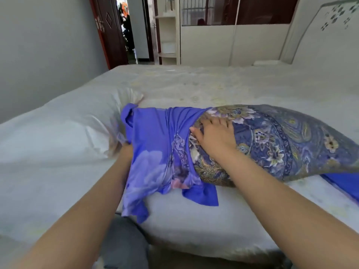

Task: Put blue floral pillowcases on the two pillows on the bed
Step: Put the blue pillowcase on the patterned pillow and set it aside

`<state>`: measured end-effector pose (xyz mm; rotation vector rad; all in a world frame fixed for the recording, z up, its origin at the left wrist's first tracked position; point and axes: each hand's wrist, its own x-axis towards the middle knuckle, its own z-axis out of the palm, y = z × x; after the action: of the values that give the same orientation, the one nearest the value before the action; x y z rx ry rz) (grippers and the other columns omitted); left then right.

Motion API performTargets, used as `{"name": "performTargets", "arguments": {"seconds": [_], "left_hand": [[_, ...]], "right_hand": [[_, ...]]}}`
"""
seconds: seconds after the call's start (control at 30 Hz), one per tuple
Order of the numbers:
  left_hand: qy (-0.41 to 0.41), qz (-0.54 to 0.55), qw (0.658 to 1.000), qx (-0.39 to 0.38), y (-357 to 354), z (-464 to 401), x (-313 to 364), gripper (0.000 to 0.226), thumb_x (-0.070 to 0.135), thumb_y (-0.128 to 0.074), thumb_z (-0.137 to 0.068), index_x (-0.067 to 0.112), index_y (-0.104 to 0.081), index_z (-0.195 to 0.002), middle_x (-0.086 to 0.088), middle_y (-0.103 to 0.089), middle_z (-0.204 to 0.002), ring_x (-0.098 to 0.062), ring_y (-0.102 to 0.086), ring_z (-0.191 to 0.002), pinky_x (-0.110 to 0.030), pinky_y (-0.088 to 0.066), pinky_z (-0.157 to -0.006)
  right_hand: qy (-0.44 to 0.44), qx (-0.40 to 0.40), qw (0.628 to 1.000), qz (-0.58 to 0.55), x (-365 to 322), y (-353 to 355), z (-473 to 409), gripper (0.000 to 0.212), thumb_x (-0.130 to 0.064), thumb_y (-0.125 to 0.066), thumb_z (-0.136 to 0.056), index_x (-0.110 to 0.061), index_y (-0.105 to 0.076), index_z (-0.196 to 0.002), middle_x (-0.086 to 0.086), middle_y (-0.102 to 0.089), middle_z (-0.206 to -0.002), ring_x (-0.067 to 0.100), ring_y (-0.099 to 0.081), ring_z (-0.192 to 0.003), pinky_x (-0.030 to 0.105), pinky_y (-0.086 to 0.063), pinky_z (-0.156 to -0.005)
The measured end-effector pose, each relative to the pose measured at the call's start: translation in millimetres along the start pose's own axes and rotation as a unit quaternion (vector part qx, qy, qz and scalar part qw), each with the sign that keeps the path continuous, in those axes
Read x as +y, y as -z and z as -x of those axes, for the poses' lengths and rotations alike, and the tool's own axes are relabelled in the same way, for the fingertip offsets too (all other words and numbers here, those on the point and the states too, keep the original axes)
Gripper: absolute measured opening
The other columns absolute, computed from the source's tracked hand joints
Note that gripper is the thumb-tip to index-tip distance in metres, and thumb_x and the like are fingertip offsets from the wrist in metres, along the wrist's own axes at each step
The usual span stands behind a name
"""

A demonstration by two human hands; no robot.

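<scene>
The right hand [213, 134] pressed flat on the blue floral fabric pillowcase [272, 140] while the left hand [127, 150], its grip hidden, tucked the open end; closing it looked next

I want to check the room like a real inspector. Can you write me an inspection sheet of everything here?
Surface: pale cream mattress, wrinkled in places.
Job's things: blue floral pillowcase stretched over a pillow on the right, its plain blue open end bunched; bare white pillow lying to the left, touching the blue fabric.
Clutter: a loose blue cloth edge at far right.
Hands: left hand mostly hidden under the blue fabric, so its fingers cannot be judged; right hand pressing flat on the floral cover, fingers spread.
Cables: nothing seen.
Surroundings: grey wall, dark red open door, cream wardrobe, white headboard.
</scene>
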<state>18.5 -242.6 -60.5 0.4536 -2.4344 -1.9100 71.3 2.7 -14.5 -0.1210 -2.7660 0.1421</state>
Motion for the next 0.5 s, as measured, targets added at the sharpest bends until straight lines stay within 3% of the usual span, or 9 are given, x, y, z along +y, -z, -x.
{"name": "performTargets", "arguments": {"seconds": [0.07,0.1,0.17,0.23,0.3,0.4,0.5], "left_hand": [[-0.055,0.004,0.998,-0.015,4,19,-4,0.012,0.011,-0.041,-0.100,0.015,-0.049,-0.093,-0.004,-0.056,-0.088,-0.013,-0.051,-0.076,-0.012,-0.045,-0.064],[-0.083,0.006,0.996,-0.034,7,31,-11,0.011,0.013,-0.044,-0.100,0.013,-0.053,-0.093,-0.003,-0.059,-0.084,-0.009,-0.053,-0.073,-0.011,-0.047,-0.062],[-0.045,-0.012,0.995,-0.088,16,48,-20,0.032,0.037,-0.046,-0.098,0.007,-0.058,-0.104,-0.009,-0.067,-0.094,-0.015,-0.062,-0.079,-0.025,-0.052,-0.068],[0.011,-0.054,0.994,-0.093,30,60,-30,0.048,0.054,-0.044,-0.093,0.009,-0.058,-0.100,-0.010,-0.067,-0.093,-0.021,-0.062,-0.077,-0.029,-0.049,-0.064],[0.029,-0.076,0.993,-0.081,37,69,-35,0.047,0.055,-0.047,-0.091,0.011,-0.060,-0.094,-0.009,-0.067,-0.089,-0.022,-0.062,-0.075,-0.029,-0.047,-0.063],[-0.022,-0.113,0.992,-0.053,47,83,-41,0.042,0.049,-0.053,-0.090,0.009,-0.062,-0.085,-0.008,-0.065,-0.078,-0.021,-0.057,-0.064,-0.027,-0.042,-0.054],[-0.062,-0.156,0.986,-0.010,56,86,-46,0.033,0.039,-0.058,-0.090,0.011,-0.056,-0.073,-0.003,-0.059,-0.067,-0.014,-0.051,-0.058,-0.026,-0.037,-0.050]], "right_hand": [[0.020,0.086,0.995,-0.053,-8,1,22,0.051,-0.052,-0.038,-0.095,-0.017,-0.056,-0.127,0.007,-0.050,-0.134,0.029,-0.041,-0.125,0.044,-0.026,-0.106],[0.032,0.124,0.988,-0.082,-16,0,34,0.046,-0.049,-0.044,-0.093,-0.016,-0.061,-0.120,0.006,-0.055,-0.127,0.029,-0.045,-0.119,0.044,-0.030,-0.102],[0.049,0.167,0.977,-0.125,-33,-6,58,0.042,-0.047,-0.051,-0.087,-0.014,-0.068,-0.108,0.006,-0.060,-0.113,0.030,-0.053,-0.107,0.042,-0.038,-0.093],[0.052,0.175,0.974,-0.133,-54,-16,80,0.042,-0.045,-0.054,-0.081,-0.015,-0.066,-0.109,0.006,-0.060,-0.108,0.030,-0.055,-0.099,0.040,-0.044,-0.085],[0.018,0.176,0.970,-0.165,-64,-24,92,0.048,-0.040,-0.062,-0.081,-0.011,-0.059,-0.118,0.011,-0.056,-0.113,0.031,-0.054,-0.099,0.041,-0.046,-0.083],[-0.072,0.158,0.956,-0.236,-68,-29,103,0.054,-0.039,-0.067,-0.082,-0.006,-0.051,-0.122,0.014,-0.051,-0.115,0.032,-0.053,-0.103,0.041,-0.045,-0.086],[-0.123,0.121,0.958,-0.231,-68,-27,107,0.058,-0.047,-0.059,-0.085,-0.007,-0.047,-0.125,0.013,-0.052,-0.116,0.032,-0.053,-0.105,0.040,-0.044,-0.086]]}}
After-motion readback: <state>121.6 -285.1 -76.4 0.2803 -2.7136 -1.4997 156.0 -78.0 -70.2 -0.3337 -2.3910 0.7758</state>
